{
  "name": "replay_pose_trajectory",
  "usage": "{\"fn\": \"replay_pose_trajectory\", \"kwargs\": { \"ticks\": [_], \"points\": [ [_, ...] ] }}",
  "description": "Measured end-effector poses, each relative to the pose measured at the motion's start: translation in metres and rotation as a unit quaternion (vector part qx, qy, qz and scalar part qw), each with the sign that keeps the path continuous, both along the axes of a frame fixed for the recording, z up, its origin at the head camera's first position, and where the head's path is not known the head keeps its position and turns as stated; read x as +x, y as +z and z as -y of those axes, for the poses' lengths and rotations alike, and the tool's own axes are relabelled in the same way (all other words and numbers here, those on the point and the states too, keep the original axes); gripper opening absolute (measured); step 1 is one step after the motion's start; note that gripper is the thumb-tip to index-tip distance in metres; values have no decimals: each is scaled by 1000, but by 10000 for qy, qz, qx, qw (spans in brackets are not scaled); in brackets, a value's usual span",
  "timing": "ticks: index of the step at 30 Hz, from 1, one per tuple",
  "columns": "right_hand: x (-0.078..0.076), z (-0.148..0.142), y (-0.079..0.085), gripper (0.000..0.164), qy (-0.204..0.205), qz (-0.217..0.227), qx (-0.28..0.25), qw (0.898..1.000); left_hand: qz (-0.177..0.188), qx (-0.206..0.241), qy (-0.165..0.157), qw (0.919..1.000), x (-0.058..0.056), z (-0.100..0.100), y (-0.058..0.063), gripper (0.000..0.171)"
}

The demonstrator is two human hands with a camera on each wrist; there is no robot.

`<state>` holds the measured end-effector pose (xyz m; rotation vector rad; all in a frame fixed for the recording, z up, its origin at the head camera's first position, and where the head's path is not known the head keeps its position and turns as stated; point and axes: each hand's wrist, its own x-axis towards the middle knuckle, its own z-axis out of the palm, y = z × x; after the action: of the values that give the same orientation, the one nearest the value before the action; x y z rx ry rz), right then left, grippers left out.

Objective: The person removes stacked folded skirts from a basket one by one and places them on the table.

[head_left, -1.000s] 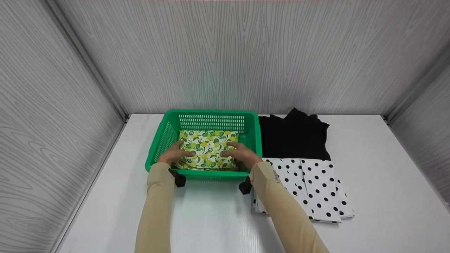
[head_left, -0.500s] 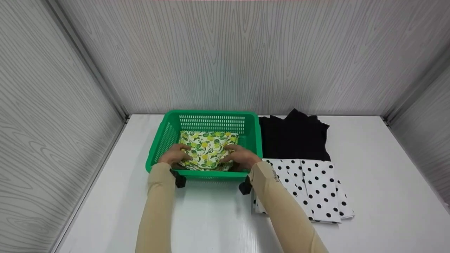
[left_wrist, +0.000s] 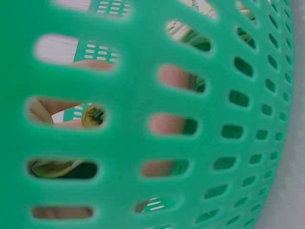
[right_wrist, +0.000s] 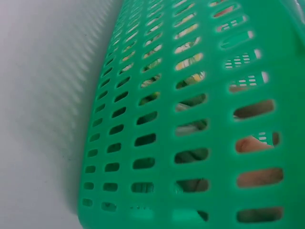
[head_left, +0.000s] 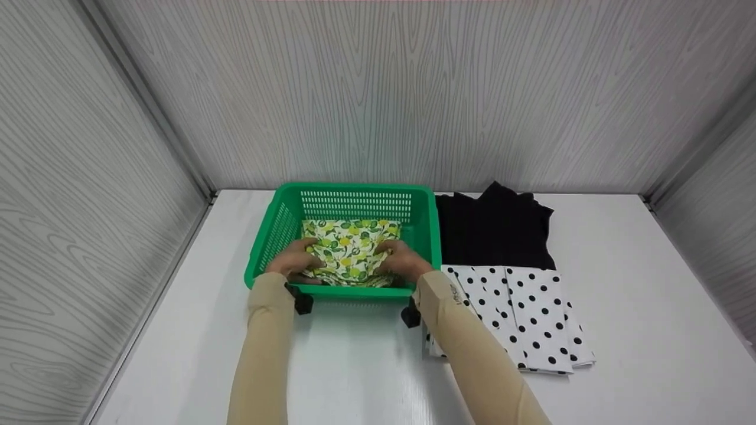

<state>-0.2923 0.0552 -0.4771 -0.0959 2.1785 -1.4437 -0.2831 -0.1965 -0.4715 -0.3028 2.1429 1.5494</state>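
Observation:
A folded lemon-print cloth (head_left: 349, 245) lies inside a green plastic basket (head_left: 354, 291), its near part rumpled. At the cloth's left side, my left hand (head_left: 293, 260) grips the near edge, thumb on top and the other fingers under it. My right hand (head_left: 405, 261) holds the opposite side the same way, reaching over the basket's near rim. In the left wrist view the slotted basket wall (left_wrist: 133, 95) covers most of the hand, with fingers (left_wrist: 167, 124) showing through the slots. The right wrist view is likewise mostly basket wall (right_wrist: 164, 126).
Right of the basket lies a black garment (head_left: 496, 233) on the white table (head_left: 638, 330). In front of it sits a folded white cloth with black dots (head_left: 537, 319), partly under my right sleeve (head_left: 472, 348). Grey wood-grain panels (head_left: 366, 94) enclose the back and sides.
My fingers have slid from the cloth's top down around its side edges and under its near part. The cloth's near portion has bunched up. The basket has hardly moved.

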Motion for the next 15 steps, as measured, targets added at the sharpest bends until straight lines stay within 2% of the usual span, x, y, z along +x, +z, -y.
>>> {"fn": "replay_pose_trajectory", "kwargs": {
  "ticks": [4, 7, 11, 15],
  "points": [
    [-2, -2, 1, 65, -6, 10, 8, 10000, -101, 15, 20, 9999, 0, -1, 1, 76],
    [-2, -4, 3, 75, 54, 68, -262, 9996, -330, 22, -40, 9994, 1, 0, 2, 77],
    [0, -12, 6, 78, 78, -2, -656, 9978, -774, 115, -100, 9969, 3, 1, 4, 78],
    [1, -19, 13, 77, 102, -187, -802, 9965, -1109, 194, -99, 9936, 6, 0, 10, 78]
  ]
}}
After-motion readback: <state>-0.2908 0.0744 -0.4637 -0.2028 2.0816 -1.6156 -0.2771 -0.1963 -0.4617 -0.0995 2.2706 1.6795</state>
